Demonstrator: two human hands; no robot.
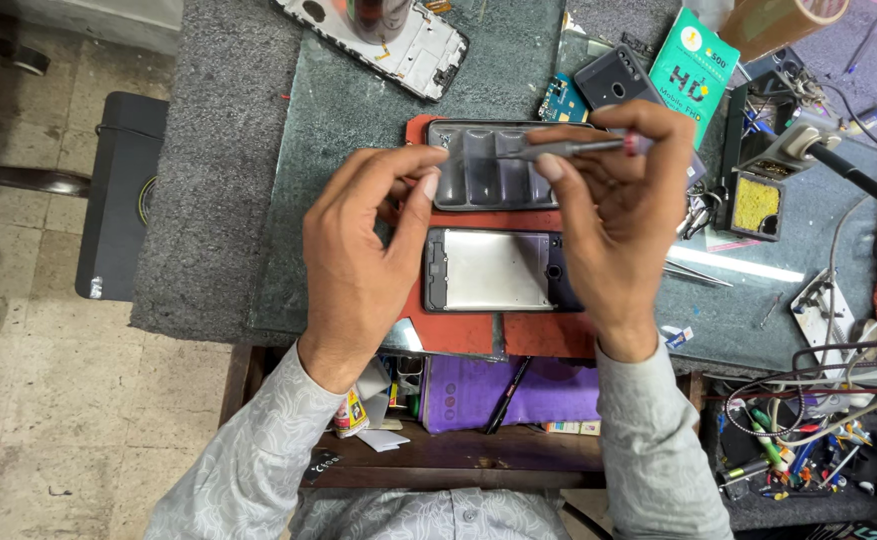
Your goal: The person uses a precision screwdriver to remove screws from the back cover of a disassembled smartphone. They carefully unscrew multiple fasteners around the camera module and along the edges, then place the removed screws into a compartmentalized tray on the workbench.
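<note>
Two hands meet above the tabletop (pixel 358 110): right hand (pixel 613 215) pinches a screwdriver (pixel 573 148) lying sideways, tip leftward over a grey tray (pixel 478 175), while left hand (pixel 358 250), fingers curled, holds nothing visible.

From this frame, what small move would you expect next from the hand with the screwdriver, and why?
Probably a short dip of the tip into the ridged grey parts tray. The right hand holds the screwdriver nearly level, its tip over the tray, while the left hand hovers at the tray's left end. The opened phone frame lies apart below, on the red mat. Whether screws lie in the tray cannot be seen.
</note>
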